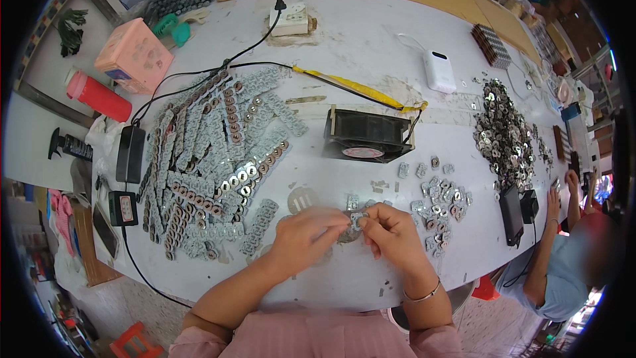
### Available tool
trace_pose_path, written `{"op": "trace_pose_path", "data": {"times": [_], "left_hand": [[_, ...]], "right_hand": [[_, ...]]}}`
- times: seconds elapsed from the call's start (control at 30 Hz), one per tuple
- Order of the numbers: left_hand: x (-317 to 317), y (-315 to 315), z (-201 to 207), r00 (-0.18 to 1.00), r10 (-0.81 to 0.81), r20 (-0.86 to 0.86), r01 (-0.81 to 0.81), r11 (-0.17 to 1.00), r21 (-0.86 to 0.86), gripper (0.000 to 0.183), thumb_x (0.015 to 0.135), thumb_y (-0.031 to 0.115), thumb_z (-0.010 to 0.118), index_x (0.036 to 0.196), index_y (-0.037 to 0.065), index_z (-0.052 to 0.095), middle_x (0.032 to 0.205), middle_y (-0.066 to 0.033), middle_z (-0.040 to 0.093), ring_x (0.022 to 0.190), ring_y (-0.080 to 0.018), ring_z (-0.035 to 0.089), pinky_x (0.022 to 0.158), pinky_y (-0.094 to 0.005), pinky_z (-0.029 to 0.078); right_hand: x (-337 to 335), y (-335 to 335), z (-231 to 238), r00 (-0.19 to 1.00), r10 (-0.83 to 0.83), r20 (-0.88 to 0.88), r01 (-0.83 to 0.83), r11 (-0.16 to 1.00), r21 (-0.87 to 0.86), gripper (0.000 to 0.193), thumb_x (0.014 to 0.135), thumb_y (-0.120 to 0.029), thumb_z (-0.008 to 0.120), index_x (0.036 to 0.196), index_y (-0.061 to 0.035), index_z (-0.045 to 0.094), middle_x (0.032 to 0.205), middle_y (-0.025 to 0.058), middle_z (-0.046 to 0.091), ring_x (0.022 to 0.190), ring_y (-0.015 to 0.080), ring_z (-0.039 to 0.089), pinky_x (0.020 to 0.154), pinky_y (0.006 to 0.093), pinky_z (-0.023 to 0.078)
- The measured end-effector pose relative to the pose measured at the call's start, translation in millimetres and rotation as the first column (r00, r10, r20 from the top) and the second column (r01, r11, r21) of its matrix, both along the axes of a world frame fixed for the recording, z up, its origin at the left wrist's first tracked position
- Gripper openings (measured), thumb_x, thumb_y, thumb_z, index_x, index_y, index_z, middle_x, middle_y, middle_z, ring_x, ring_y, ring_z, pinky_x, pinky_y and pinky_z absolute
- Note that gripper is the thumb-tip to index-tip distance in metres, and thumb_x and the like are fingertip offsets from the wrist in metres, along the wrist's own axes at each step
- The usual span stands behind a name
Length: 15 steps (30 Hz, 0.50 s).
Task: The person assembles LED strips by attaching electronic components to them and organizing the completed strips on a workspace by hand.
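My right hand [392, 233] pinches a small silver metal piece [356, 220] between thumb and fingertips, low over the near middle of the table. My left hand [306, 236], slightly blurred, has its fingers drawn together, with the tips close against that piece. Whether they hold anything is hidden. Another small metal piece [352, 201] lies just beyond the fingertips. A loose heap of similar metal pieces [438, 202] lies right of my right hand. Left of my left hand, many strips of joined metal pieces [218, 152] are piled up, some with round brown or shiny faces.
Beyond my hands stands a black fan [368, 136], its cable wrapped in yellow tape [358, 87]. A pile of metal pieces [505, 134] and a white power bank [438, 71] lie farther right. A black adapter [123, 209] sits left. Another person [556, 265] works at the right.
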State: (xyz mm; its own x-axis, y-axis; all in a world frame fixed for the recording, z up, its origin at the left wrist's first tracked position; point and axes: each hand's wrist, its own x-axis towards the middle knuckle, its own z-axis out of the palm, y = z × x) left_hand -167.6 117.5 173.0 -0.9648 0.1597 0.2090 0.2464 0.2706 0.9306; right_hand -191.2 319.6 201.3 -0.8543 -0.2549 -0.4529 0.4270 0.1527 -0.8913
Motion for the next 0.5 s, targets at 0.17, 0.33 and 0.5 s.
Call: {"op": "trace_pose_path", "data": {"times": [0.17, 0.33, 0.5], "left_hand": [[-4.0, -1.4, -5.5, 0.987, -0.052, 0.155, 0.023, 0.983, 0.183, 0.020, 0.088, -0.004, 0.065, 0.108, 0.001, 0.066, 0.094, -0.0066, 0.066, 0.088, -0.0144, 0.066, 0.078, -0.0247, 0.053], [-3.4, -4.0, -3.2, 0.868, -0.180, 0.463, -0.032, 0.910, 0.414, 0.022, 0.089, -0.004, 0.065, 0.111, 0.001, 0.062, 0.097, -0.0040, 0.063, 0.091, -0.0096, 0.063, 0.076, -0.0241, 0.051], [-0.5, -5.4, -5.5, 0.859, -0.225, 0.460, -0.036, 0.869, 0.494, 0.020, 0.088, -0.004, 0.067, 0.107, 0.000, 0.062, 0.095, -0.0033, 0.064, 0.087, -0.0092, 0.063, 0.076, -0.0234, 0.051]], "right_hand": [[-2.9, 20.8, -7.1, 0.947, 0.113, -0.300, -0.004, 0.940, 0.340, 0.011, 0.089, -0.011, 0.069, 0.087, -0.0002, 0.070, 0.063, 0.0001, 0.061, 0.055, 0.0029, 0.053, 0.050, 0.0213, 0.042], [0.8, 13.0, -3.8, 0.952, 0.152, -0.265, -0.114, 0.982, 0.153, 0.015, 0.088, -0.005, 0.067, 0.100, 0.0006, 0.073, 0.068, 0.0018, 0.065, 0.060, 0.0051, 0.055, 0.054, 0.0213, 0.043], [-0.7, 18.1, -10.7, 0.942, 0.253, -0.219, -0.241, 0.967, 0.079, 0.016, 0.090, -0.005, 0.065, 0.102, -0.0010, 0.073, 0.068, 0.0022, 0.066, 0.060, 0.0052, 0.056, 0.054, 0.0204, 0.043]]}}
